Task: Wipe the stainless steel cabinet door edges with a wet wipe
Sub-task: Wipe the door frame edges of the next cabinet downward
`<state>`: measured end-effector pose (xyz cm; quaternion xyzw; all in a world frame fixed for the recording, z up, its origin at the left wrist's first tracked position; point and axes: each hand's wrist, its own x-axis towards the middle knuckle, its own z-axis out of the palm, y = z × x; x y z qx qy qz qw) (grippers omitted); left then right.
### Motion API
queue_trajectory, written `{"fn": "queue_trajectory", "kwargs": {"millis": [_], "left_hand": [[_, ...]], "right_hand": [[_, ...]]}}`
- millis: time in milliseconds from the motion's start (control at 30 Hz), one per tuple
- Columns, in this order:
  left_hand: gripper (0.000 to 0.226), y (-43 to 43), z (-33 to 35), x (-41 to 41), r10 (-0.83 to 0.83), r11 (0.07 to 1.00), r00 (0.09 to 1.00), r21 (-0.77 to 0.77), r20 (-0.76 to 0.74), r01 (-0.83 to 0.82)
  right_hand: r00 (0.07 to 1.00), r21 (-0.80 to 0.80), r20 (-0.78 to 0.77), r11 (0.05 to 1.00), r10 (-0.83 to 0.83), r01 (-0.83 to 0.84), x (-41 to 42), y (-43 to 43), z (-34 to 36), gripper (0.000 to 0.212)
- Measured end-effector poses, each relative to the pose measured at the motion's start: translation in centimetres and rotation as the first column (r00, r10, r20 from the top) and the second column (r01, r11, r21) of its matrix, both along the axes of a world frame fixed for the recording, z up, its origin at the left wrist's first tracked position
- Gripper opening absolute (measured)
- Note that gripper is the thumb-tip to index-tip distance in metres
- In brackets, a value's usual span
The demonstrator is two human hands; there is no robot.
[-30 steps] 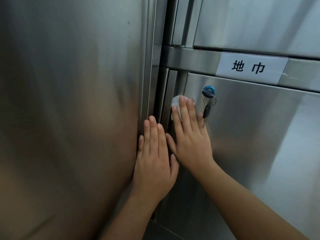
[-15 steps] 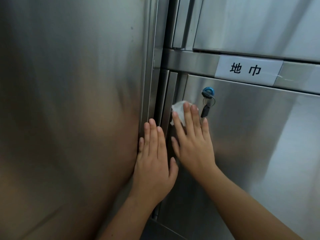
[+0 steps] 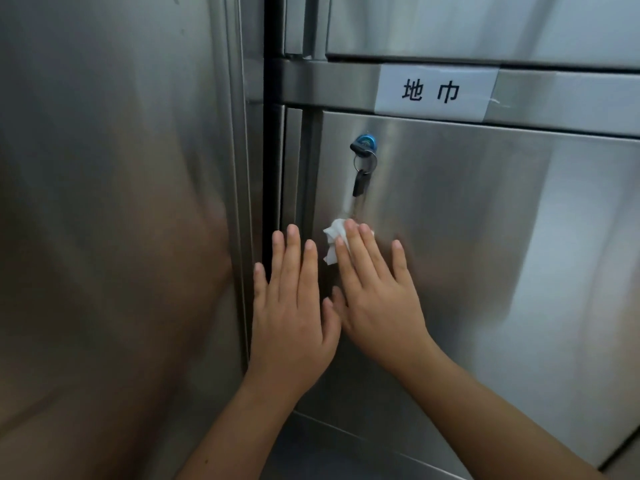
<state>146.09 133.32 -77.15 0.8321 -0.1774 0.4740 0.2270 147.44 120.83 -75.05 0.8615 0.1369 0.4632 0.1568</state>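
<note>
We see our right hand (image 3: 377, 299) laid flat on the lower stainless steel cabinet door (image 3: 485, 254). Its fingers are straight and slightly spread, with the little finger set apart from the rest. Under the fingertips it presses a crumpled white wet wipe (image 3: 333, 237) against the door face, just inside the door's stepped left edge (image 3: 304, 168). The wipe sits below the hanging key (image 3: 360, 183), which dangles on a ring from a blue-capped key (image 3: 363, 145) in the lock. Our left hand (image 3: 294, 313) rests flat beside the right one, fingers straight and close together. It lies over the edge strips, next to the dark gap (image 3: 268, 168) that separates this cabinet from the broad steel panel (image 3: 121, 202) on the left. The two thumbs nearly touch. Above the door, a white label (image 3: 434, 93) with two black characters is taped to the horizontal rail, and part of another door (image 3: 485, 26) shows above that.
</note>
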Motion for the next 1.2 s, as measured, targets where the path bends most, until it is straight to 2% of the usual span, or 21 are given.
{"fn": "queue_trajectory", "kwargs": {"millis": [167, 267, 400, 600, 733, 933, 1067, 1200], "left_hand": [[0.05, -1.7, -0.1, -0.7, -0.075, 0.997, 0.996, 0.0, 0.051, 0.076], [0.045, -3.5, 0.0, -1.2, -0.14, 0.99, 0.99, 0.02, -0.005, 0.14], [0.044, -6.4, 0.5, -2.0, -0.185, 0.983, 0.977, -0.022, -0.103, 0.183], [0.039, -10.5, 0.0, -3.3, -0.232, 0.967, 0.973, 0.108, 0.001, 0.23], [0.038, -11.7, -0.1, -3.4, -0.257, 0.954, 0.966, 0.161, 0.016, 0.251], [0.038, -11.9, 2.5, -5.1, -0.269, 0.948, 0.953, 0.135, -0.141, 0.287], [0.038, -11.7, 6.4, -6.8, -0.304, 0.934, 0.918, 0.11, -0.256, 0.34], [0.04, -12.3, 12.0, -8.7, -0.304, 0.93, 0.891, 0.095, -0.338, 0.354]], "right_hand": [[0.995, 0.096, 0.068, 0.992, 0.069, -0.076, -2.4, -2.7, -0.7, 0.047], [0.994, 0.156, 0.08, 0.984, 0.077, -0.089, -4.0, -4.4, -1.3, 0.041], [0.996, 0.212, 0.092, 0.977, 0.006, -0.025, -6.2, -7.2, -1.8, 0.036], [0.993, 0.296, 0.047, 0.951, -0.111, 0.093, -9.2, -10.4, -2.4, 0.036], [0.985, 0.307, 0.005, 0.938, -0.171, 0.161, -10.6, -12.1, -1.8, 0.037], [0.962, 0.321, -0.118, 0.907, -0.247, 0.272, -12.8, -12.5, 1.2, 0.039], [0.946, 0.374, -0.204, 0.873, -0.251, 0.312, -14.3, -12.5, 5.8, 0.045], [0.936, 0.385, -0.226, 0.858, -0.27, 0.34, -16.4, -12.9, 11.4, 0.047]]}}
